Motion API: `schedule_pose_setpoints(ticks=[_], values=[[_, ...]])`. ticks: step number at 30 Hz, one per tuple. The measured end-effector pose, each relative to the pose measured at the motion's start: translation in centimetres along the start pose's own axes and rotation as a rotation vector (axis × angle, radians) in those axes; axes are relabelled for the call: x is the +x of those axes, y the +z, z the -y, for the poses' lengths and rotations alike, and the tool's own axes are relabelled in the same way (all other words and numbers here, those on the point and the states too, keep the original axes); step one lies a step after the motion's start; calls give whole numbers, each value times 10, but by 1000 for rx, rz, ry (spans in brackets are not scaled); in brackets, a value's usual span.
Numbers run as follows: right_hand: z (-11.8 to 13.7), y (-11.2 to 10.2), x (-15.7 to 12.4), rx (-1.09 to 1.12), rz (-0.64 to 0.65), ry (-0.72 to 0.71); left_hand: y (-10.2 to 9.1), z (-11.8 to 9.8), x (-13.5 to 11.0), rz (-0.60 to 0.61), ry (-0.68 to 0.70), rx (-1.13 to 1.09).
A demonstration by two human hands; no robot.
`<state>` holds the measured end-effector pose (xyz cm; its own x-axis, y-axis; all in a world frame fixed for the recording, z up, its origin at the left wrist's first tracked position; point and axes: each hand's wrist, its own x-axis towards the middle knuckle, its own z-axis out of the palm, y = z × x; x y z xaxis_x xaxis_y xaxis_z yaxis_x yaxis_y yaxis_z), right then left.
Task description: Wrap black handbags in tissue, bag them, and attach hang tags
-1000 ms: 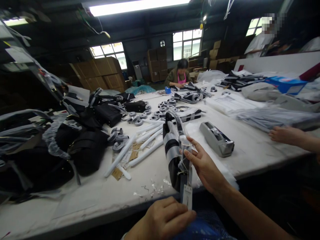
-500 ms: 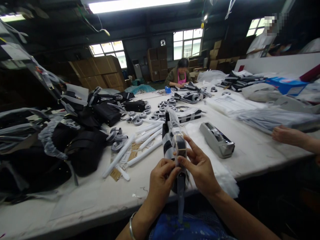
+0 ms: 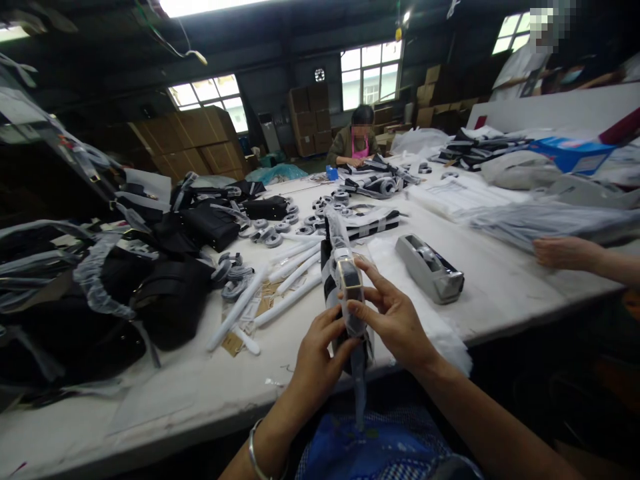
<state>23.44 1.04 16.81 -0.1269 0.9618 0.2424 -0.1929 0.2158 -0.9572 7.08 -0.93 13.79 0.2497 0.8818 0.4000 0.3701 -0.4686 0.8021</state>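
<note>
In front of me at the table's edge stands a narrow black bag, seen end-on and partly wrapped in pale film. A strap covered in clear plastic runs down its near end, with a gold-edged buckle near the top. The strap's loose tail hangs below the table edge over my blue apron. My left hand is closed on the lower strap, its fingers at the left side and thumb across the front. Holding the strap from the right, my right hand has its thumb below the buckle and forefinger beside it.
A grey tape dispenser stands at right. White wrapped rods, coiled straps and black bags lie left. Another person's hand touches plastic bags at right. A co-worker sits across the table.
My left fingers have shifted from a tight pinch on the strap to a wider hold at its side. The buckle has tilted slightly. My view has dipped a little.
</note>
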Motion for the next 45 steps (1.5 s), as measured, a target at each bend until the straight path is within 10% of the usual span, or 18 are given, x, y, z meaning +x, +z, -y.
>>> schedule_pose_setpoints(ticks=[5,14,22,45], values=[[4,-19,-8,-343,142,-186,-8,-20,13,55,-176,-253],[-52,-32,-75,-793,-92,-411,3,-28,19,-42,-313,-497],[-67,-29,-72,-924,-220,-610,8,-29,17,-115,-314,-493],[-80,-16,-78,-1101,-279,-613,15,-26,18,-144,-244,-520]])
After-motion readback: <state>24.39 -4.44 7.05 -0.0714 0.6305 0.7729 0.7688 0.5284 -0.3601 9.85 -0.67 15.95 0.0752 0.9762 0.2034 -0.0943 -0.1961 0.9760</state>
